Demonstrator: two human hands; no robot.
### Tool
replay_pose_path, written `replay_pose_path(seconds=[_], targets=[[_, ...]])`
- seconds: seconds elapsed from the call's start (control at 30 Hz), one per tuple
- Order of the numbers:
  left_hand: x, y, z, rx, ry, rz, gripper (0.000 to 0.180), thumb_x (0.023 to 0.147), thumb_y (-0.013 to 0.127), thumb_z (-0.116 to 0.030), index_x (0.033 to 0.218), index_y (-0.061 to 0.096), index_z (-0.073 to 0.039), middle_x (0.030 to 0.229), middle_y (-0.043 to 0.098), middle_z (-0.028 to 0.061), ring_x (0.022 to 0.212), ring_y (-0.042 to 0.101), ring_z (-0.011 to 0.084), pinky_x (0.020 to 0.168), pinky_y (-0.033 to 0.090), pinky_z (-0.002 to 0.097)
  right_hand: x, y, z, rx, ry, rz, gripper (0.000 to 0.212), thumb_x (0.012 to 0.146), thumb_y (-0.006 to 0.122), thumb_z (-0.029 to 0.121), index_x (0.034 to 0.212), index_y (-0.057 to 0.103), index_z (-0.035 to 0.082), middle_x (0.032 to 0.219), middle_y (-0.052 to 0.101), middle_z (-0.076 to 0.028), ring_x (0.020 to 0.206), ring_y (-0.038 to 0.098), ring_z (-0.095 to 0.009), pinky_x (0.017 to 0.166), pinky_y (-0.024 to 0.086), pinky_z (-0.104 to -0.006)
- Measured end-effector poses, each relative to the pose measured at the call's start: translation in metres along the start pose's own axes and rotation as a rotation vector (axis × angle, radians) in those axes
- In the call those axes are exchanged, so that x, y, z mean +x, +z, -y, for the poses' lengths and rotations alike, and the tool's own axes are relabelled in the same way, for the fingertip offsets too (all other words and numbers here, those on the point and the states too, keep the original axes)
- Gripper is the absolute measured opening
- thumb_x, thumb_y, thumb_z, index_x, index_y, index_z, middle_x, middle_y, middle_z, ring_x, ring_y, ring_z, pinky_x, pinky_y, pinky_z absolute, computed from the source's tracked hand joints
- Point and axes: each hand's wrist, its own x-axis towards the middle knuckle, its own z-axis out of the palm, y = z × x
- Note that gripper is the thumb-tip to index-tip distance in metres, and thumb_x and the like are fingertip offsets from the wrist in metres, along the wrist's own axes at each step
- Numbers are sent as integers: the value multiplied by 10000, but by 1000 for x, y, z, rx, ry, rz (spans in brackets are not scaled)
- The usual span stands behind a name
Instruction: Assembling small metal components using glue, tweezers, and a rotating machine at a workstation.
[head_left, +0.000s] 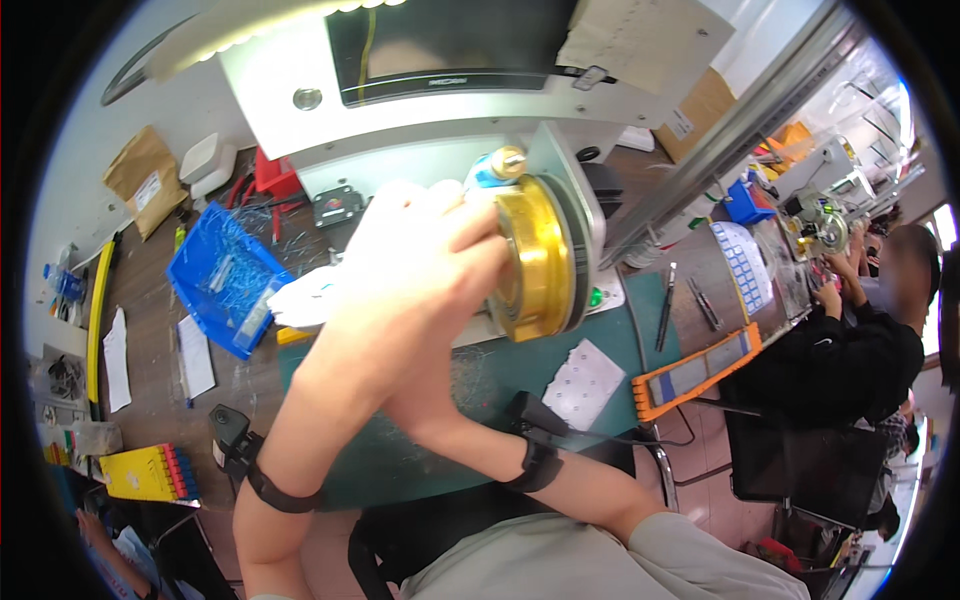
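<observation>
A shiny gold drum (535, 260), shaped like a spool, is fixed to the side plate of a white machine (420, 130). Against the drum's left face rest the bent fingers of my left hand (430, 265); what lies in their grip is hidden. My left wrist crosses in front of my right one. Of my right hand (410, 395) only the wrist side shows below, while its fingers disappear behind the left hand. Strong glare washes out the knuckles. Above the drum sits a brass-coloured knob (509, 160) with a blue part beside it.
A blue bin (220, 280) of thin wire offcuts stands at the left. On the green mat (400, 480) lies a torn paper sheet (583, 385). Tweezers (666, 308) and an orange-framed tray (700, 372) are at the right. Another person (840, 340) works farther right.
</observation>
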Motion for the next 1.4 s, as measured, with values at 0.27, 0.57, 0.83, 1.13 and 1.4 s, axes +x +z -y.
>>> replay_pose_path(seconds=[0.27,0.57,0.83,1.13,1.4], targets=[[9,-8,-4,-31,-25,-14,84,795,756,-78,857,710,-46,939,649,49,873,597,292,806,460,406,4,-14,-26,24,-448,357,315,1124,475,84,1435,466,34,1278,568,-62,1251,579,-148,1059,479,-296],[-7,24,-17,-237,-234,-251,88,822,772,-52,878,707,-73,887,677,41,814,657,287,753,498,403,-26,-184,-31,809,235,348,390,1118,578,189,1469,464,63,1181,556,-35,863,514,-55,682,446,-215],[-9,23,-19,-252,-259,-261,106,809,795,-46,874,714,-68,881,673,30,817,653,275,755,501,388,149,-251,1,402,-517,-155,406,1101,606,118,1497,534,64,1250,654,-34,952,544,-51,822,441,-209],[-12,23,-30,-136,-256,-252,192,787,840,-53,958,761,-86,927,686,12,747,664,221,699,519,358,162,-263,2,523,-443,-85,280,1075,628,30,1337,724,2,1289,697,-36,1175,607,-84,1040,445,-241],[70,-28,-67,4,-293,-287,411,877,767,-23,1282,729,-81,1087,639,88,1029,631,263,903,523,381,176,-285,4,406,-695,75,280,1029,648,-31,1284,759,-4,1134,681,-14,995,582,-70,880,447,-214]])
